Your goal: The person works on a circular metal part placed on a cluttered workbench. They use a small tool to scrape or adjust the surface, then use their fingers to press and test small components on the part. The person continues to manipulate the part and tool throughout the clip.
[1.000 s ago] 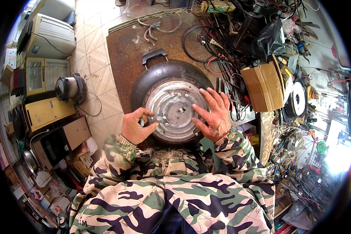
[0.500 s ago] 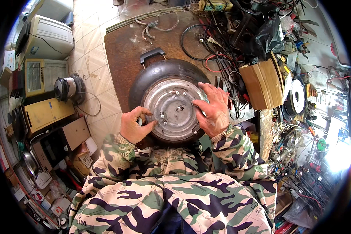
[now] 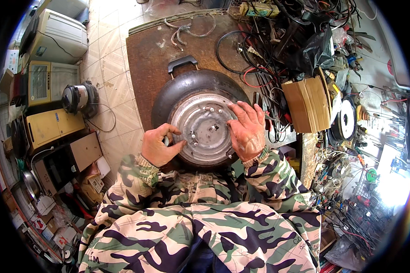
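A small wheel with a black tyre (image 3: 177, 88) and a silver metal hub (image 3: 204, 127) lies flat on a rusty brown workbench (image 3: 150, 54). My right hand (image 3: 247, 129) rests spread on the hub's right side, fingers pointing up-left toward several bolts near the centre. My left hand (image 3: 158, 144) sits at the hub's left rim, thumb and fingers pinched around a small metal part; what it is I cannot make out. Both forearms are in camouflage sleeves.
A black handle (image 3: 182, 63) lies just behind the wheel. Tangled cables (image 3: 259, 50) and a cardboard box (image 3: 309, 104) crowd the right of the bench. Old appliances and boxes (image 3: 50, 82) stand on the tiled floor at left. Tools and a wire spool (image 3: 347, 119) fill the far right.
My left hand has drawn slightly back to the hub's left edge. My right hand has slid a little toward the hub's centre.
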